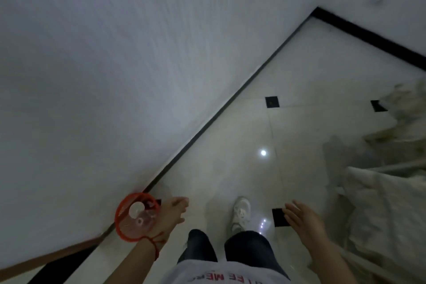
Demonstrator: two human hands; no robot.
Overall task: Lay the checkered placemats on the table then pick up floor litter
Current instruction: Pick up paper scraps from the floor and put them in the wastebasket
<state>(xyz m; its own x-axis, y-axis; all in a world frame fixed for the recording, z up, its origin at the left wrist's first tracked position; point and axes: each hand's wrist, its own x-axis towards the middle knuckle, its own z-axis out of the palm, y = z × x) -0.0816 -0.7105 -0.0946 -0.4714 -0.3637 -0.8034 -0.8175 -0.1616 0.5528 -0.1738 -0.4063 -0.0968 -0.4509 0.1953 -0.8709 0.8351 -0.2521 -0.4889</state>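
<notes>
A clear bottle [138, 215] lies with other litter in the red mesh bin [136, 218], just beside the left hand [171, 213], on the outer side of its loosely spread, empty fingers. It looks light, thin-walled and slick, so I would pinch it at the neck. The right hand [299, 217] is flat, fingers apart, holding nothing, above the glossy floor [299, 64]. The shirt [219, 275] shows red letters, partly cut off and upside down, not readable for sure.
</notes>
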